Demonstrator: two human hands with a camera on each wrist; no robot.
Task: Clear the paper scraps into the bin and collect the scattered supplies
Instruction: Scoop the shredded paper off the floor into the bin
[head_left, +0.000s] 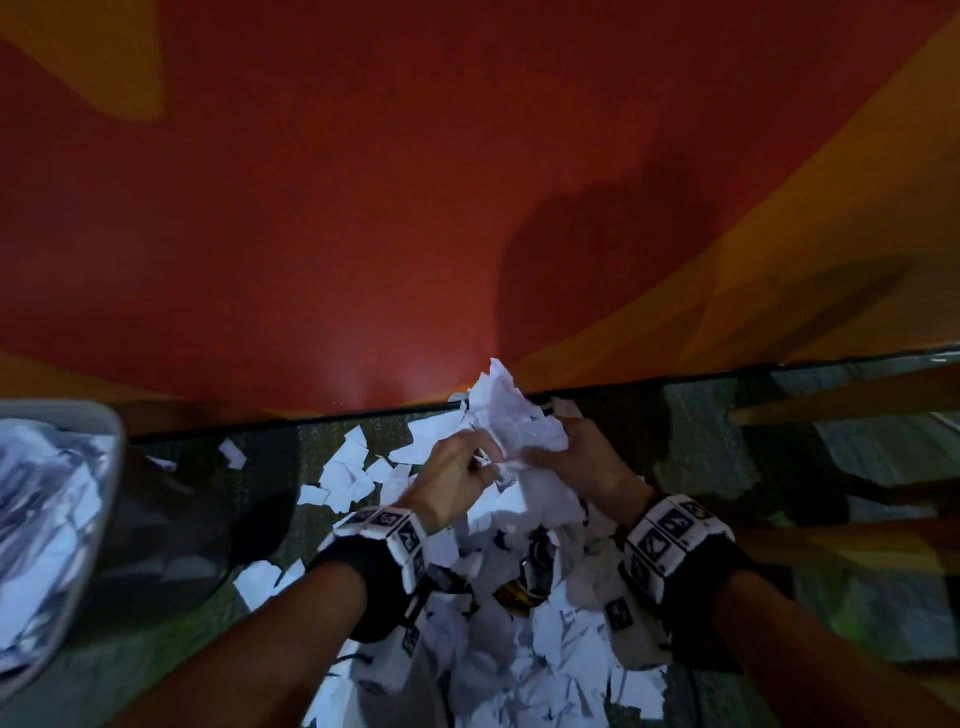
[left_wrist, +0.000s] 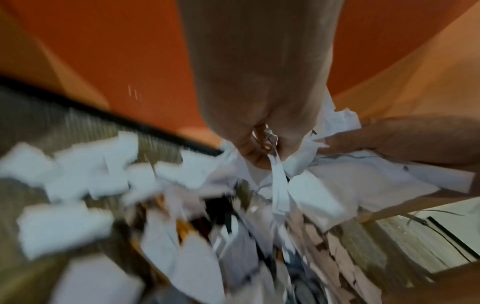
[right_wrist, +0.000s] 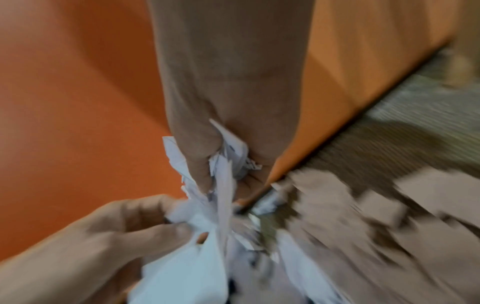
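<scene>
White torn paper scraps (head_left: 519, 421) bunched above scattered pile (head_left: 519, 649).

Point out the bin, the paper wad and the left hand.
bin (head_left: 111, 441), head view, on its grey rim.
paper wad (head_left: 511, 421), head view, on its crumpled middle.
left hand (head_left: 457, 467), head view, on its back.

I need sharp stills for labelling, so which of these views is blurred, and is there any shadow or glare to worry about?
Head view: fairly sharp on both hands and the bunch of paper scraps, blurred at the bin; a dark shadow on the red wall. Left wrist view: loose scraps smeared by motion. Right wrist view: blurred throughout. No strong glare in any view.
</scene>
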